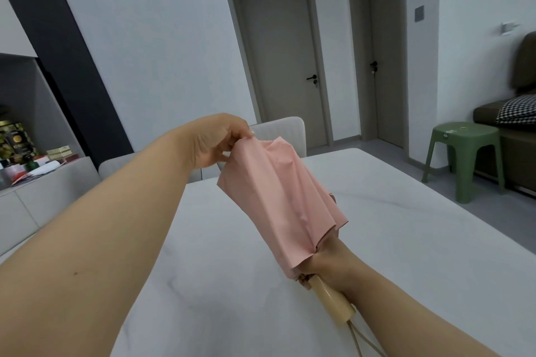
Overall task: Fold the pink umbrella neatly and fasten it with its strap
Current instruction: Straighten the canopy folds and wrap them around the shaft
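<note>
Pink umbrella (278,197) shut down short and held up over the white counter (232,240), not resting on it; right hand (327,261) wrapped tight near the cream handle (330,298); left hand (214,139) pinching the cloth at the far tip; folds loose and puffy; strap not seen, not fastened; smoothing, rolling and strapping left.

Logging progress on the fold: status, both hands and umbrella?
Left hand pinching canopy tip. Right hand gripping pink umbrella near handle. Canopy loose, strap unfastened. Nothing obstructing.
</note>
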`<state>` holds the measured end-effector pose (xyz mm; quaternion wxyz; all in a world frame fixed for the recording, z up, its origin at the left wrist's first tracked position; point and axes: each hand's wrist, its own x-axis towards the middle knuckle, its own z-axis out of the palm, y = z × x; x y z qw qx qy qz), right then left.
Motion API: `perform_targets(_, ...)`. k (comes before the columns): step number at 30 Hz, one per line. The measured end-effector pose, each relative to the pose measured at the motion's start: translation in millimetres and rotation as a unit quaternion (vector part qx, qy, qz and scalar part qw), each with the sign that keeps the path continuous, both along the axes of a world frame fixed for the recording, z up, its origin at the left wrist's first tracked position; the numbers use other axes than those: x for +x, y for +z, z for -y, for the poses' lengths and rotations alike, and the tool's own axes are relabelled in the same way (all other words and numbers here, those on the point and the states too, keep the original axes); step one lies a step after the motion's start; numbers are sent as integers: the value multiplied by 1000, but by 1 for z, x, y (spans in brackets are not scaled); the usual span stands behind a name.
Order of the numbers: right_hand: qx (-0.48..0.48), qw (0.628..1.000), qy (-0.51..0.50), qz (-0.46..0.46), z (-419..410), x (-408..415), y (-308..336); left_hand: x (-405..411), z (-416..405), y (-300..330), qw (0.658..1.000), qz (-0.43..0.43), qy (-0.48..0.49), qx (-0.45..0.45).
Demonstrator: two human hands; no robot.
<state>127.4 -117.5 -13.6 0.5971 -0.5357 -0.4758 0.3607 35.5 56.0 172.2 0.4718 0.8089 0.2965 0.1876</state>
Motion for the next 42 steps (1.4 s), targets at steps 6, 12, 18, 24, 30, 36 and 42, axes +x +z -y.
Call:
perform_targets(6, -22, 1000, 3, 15, 3, -2, 4, 2, -2, -5, 999, -9, 20, -24)
perform_targets(12, -20, 1000, -7, 6, 2, -1, 3, -4, -3, -7, 999, 3, 7, -40)
perform_targets(18, -14, 1000, 5, -6, -2, 2, 0, -3, -11, -8, 997, 73, 19, -34)
perform_targets(24, -18, 998, 12, -61, -8, 7, -10, 1, -8, -6, 998, 38, 45, 33)
perform_targets(30, -6, 995, 16, -101, -9, 8, -8, 6, -11, -8, 996, 4, 48, 70)
perform_targets(36, -2, 992, 18, -126, -11, 11, -8, 14, -11, -8, 996, 56, 69, 28)
perform_targets(42, 7, 986, 36, -166, -16, 13, -13, 19, -8, -6, 995, 50, 79, 24)
